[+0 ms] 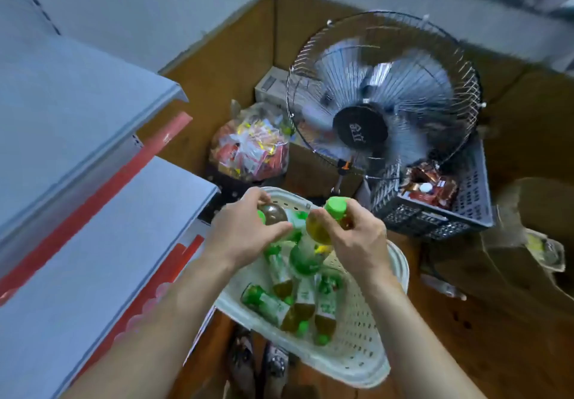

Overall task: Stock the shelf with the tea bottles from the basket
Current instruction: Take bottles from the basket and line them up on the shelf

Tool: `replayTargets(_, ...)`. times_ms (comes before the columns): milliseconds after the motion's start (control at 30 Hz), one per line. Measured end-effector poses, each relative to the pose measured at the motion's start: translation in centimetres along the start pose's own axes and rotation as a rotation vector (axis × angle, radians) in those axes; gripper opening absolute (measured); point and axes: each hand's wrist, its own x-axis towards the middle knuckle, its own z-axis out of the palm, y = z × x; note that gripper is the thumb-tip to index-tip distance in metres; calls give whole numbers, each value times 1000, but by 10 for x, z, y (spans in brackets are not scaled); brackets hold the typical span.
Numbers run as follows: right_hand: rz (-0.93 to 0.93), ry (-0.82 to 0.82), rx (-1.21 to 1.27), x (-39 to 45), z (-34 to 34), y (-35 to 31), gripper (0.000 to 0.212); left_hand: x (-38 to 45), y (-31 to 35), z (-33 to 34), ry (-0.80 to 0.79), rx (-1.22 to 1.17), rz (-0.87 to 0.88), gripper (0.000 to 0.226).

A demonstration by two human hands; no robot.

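A white perforated basket (pixel 357 342) sits on the floor in front of me with several green-capped tea bottles (pixel 279 305) lying in it. Above the basket, my left hand (pixel 245 228) is closed around a tea bottle (pixel 273 214) seen bottom-first. My right hand (pixel 357 237) grips another tea bottle (pixel 323 228) by its upper body, green cap (pixel 335 206) pointing up. The two held bottles are close together over the basket's far half. Grey shelf boards (pixel 93 259) with red price strips stand to my left, bare.
A large running floor fan (pixel 382 103) stands just beyond the basket. A clear bag of snacks (pixel 251 147) and a grey crate (pixel 435 212) with packets sit behind it. Cardboard (pixel 528 243) lies at the right. My feet (pixel 257 364) are by the basket's near edge.
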Motion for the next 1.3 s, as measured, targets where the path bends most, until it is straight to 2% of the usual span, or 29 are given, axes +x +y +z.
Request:
replayTargets(100,-81,-15,32,12,0,-34,50,-16,9,-39,196,-101,21,64)
replayTargets(200,-156,-86,66,19,-3,-73,34,-28,6,-68,352,-188,24,63)
replayTargets(267,-242,-165,45,24,-5,-98,22,-34,1,-87,451,-179,63,61)
replayTargets(400,-395,-215,25,28,-1,-156,28,-48,-15,-133,614,-77,162,57)
replayTargets(467,-447,-201,-9,26,2,-185,29,-60,-22,-158,659,-45,175,60)
replayTargets(667,-610,-164,-186,4,24,-277,63,-99,-28,-246,747,144,181,68)
replayTargets(1000,-805,-172,-214,-41,79,-396,64,-164,-75,-355,936,435,83,69)
replayTargets(1167,-862,-250,-197,-44,120,-439,66,-182,-109,-383,1015,536,-65,64)
replayTargets(1300,-947,-288,-169,-42,155,-460,65,-191,-127,-396,1018,583,-214,62)
